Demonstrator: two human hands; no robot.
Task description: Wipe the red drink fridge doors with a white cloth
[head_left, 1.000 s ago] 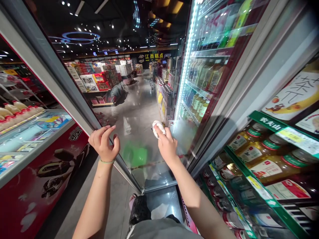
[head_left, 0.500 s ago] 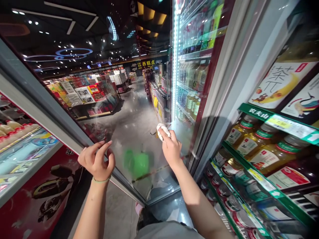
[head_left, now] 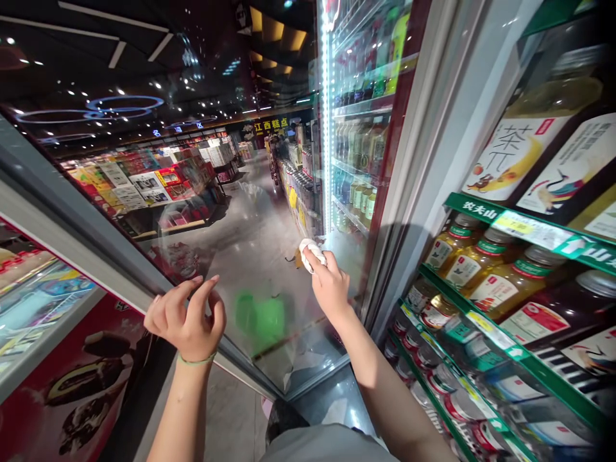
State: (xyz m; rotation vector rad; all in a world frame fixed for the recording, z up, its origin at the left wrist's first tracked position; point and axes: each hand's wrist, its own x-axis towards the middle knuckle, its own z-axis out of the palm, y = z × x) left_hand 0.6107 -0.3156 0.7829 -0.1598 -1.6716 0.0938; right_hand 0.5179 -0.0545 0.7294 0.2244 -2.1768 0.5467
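Note:
A crumpled white cloth (head_left: 310,255) is pinched in my right hand (head_left: 331,285), pressed against the glass door (head_left: 250,256) right of its middle. My left hand (head_left: 187,317) is at the left door frame (head_left: 103,234). Its outer fingers bend over the frame's edge, while the thumb and nearer fingers curve loosely, apart from one another. Around that wrist runs a thin pale-green band (head_left: 197,360). Hazy streaks show on the glass, and a blurred green shape (head_left: 262,317) appears in its lower part.
Shelves of bottled drinks (head_left: 495,269) with green price strips stand close on my right. At left is a chest freezer (head_left: 72,359) with red side panels. Shop displays (head_left: 154,186) and a lit drinks cooler (head_left: 356,141) show in the glass.
My view has turned slightly right, so the surroundings shift left. My right hand stays near the same part of the glass with the cloth; my left hand stays at the frame.

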